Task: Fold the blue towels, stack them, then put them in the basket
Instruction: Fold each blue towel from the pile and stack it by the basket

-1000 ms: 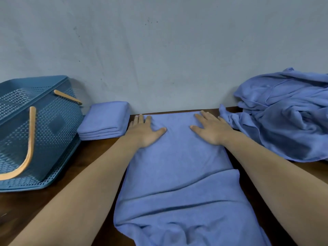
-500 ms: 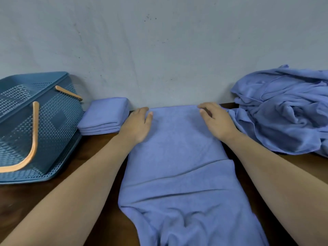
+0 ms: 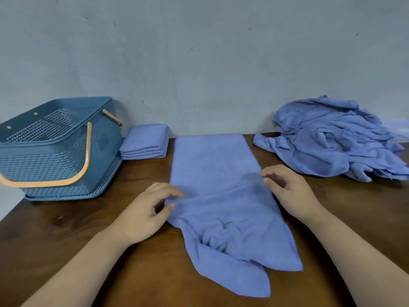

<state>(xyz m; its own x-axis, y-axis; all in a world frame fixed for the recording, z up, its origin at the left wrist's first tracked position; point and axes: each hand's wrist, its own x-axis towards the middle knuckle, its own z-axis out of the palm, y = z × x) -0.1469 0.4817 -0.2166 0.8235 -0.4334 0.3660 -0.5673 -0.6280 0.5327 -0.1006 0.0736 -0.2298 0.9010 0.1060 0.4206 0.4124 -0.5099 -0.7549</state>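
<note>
Right now the long towel lies lengthwise on the worktop. Its far half is flat and square near the wall, while its near half is rumpled, with two loose corners trailing toward the person. The left hand sits at the towel's left edge, where thumb and forefinger close on a raised crease of cloth, so that grip looks clamped on the towel. The right hand arches over the opposite edge with its fingers curled. Whether its grip has cloth in it or only hovers, I cannot tell.

The step in hand looks like gathering the near half for the next fold, and several things could spoil it. If only the left side is truly held, a lift would swing the towel askew and the edges would not meet. The bunched folds near the trailing corners would be trapped inside and leave a lumpy bundle that stacks badly. A pinch that catches one layer alone would let the layer under it slide out.

The folded stack sits just beside the basket, near the towel's far left corner, and a careless sweep could nudge it. On the right, a stray corner of the unfolded heap lies close enough to snag.
</note>
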